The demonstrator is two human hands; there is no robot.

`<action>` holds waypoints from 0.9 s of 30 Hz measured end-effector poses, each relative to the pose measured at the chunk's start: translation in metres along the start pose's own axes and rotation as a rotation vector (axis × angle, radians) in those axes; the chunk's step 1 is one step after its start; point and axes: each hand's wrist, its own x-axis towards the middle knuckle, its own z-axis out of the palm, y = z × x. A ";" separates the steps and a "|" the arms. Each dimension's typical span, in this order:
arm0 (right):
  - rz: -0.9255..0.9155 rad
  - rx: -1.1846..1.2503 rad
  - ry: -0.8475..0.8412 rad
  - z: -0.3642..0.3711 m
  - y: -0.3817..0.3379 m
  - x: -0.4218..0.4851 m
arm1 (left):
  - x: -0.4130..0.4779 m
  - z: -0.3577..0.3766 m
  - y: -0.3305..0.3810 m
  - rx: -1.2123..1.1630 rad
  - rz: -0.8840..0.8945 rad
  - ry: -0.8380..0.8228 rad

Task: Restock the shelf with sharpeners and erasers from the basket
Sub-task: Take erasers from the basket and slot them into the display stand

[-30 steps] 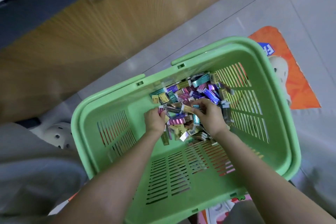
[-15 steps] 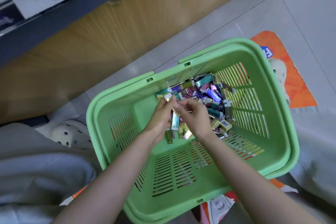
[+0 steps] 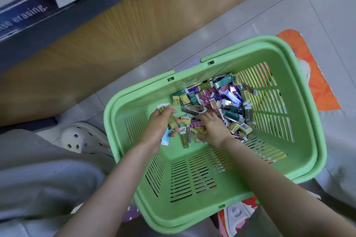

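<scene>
Left grip (image 3: 159, 130): fingers curled round a handful of packets (image 3: 171, 121). A gold one and a teal one show, and a white end sticks out past the knuckles. The handful is lifted just above the basket bottom.

Right grip (image 3: 212, 127): palm down, fingers lying on the pile of packets (image 3: 229, 100). The palm hides whether they pinch one, so I cannot tell.

The pile is made of small foil-wrapped packets in gold, purple, teal and pink, some showing barcodes. It lies under and beyond the right grip, heaped into the far corner of the green basket (image 3: 192, 215). A few loose packets lie between the two grips. The basket bottom on the wrist side of both grips is bare slotted plastic.

Surface and room:
- The basket sits on a floor (image 3: 240, 11) of pale grey glossy tile with visible joints.
- Beyond the left grip, outside the basket, is a wood-grain panel (image 3: 115, 34). Above it is the dark shelf edge (image 3: 28, 13), with a label reading "erasing."
- Beyond the right grip an orange printed mat (image 3: 308, 59) shows past the basket rim.
- Outboard of the left grip, just beside the basket wall, is a white perforated clog (image 3: 81, 138), with grey fabric (image 3: 38, 179) next to it.
</scene>
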 end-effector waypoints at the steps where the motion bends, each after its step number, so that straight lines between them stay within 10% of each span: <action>1: 0.016 -0.048 0.001 0.002 0.000 0.003 | 0.000 -0.001 0.001 -0.007 -0.008 0.009; 15: 0.079 -0.146 -0.033 0.003 -0.001 0.022 | 0.002 -0.001 -0.002 -0.024 -0.050 0.013; 27: 0.145 0.348 0.048 -0.037 0.005 0.004 | 0.003 0.013 -0.014 0.001 -0.100 0.030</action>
